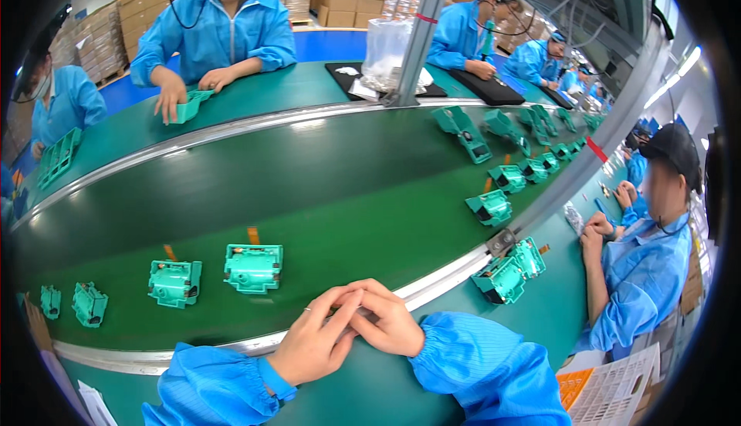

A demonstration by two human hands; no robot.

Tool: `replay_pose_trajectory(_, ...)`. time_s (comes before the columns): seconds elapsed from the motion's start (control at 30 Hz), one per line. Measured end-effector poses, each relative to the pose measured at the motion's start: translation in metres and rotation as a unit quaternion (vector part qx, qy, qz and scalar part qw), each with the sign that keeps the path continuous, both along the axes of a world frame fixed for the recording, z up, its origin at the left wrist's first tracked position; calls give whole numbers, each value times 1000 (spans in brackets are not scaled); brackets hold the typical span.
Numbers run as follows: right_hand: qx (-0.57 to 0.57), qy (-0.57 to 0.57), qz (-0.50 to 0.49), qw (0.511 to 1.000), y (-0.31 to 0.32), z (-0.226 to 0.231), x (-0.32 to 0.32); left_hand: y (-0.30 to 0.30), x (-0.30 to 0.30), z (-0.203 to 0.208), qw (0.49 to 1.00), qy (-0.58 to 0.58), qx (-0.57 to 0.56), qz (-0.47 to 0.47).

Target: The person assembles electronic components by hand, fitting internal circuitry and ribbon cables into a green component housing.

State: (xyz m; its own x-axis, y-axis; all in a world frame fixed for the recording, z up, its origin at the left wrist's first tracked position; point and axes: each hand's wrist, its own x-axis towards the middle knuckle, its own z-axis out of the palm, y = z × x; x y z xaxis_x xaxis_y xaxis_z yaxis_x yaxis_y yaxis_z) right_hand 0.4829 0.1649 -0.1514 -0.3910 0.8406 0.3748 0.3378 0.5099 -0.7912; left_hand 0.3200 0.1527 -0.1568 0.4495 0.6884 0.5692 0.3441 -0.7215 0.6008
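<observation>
My left hand (315, 343) and my right hand (390, 319) meet above the near metal rail (440, 291) of the conveyor. Their fingers are pressed together and overlap at the tips; no object shows between them, though the palms are hidden. Beyond my left hand, a green plastic housing (255, 268) with an orange ribbon tab lies on the green belt (340, 225). A similar housing (174, 283) is to its left, and two smaller-looking ones sit farther left. On the worktop right of my hands rest two more green housings (505, 275), side by side and touching neither hand.
More green housings (490, 207) line the belt at the far right. A metal post (421, 40) rises from the far rail, and another slants up at right. Across the belt, a person handles a green part (189, 106). Another person sits at right, near a white crate (617, 387).
</observation>
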Motion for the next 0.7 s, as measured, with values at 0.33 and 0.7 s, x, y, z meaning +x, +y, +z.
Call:
replay_pose_trajectory(0.33,122,-318,-13,940,-12,94,30,-4,-1,1,997,16,-72,12)
replay_pose_trajectory(0.7,90,-732,-224,637,97,100,189,3,6,-2,999,20,-44,-3)
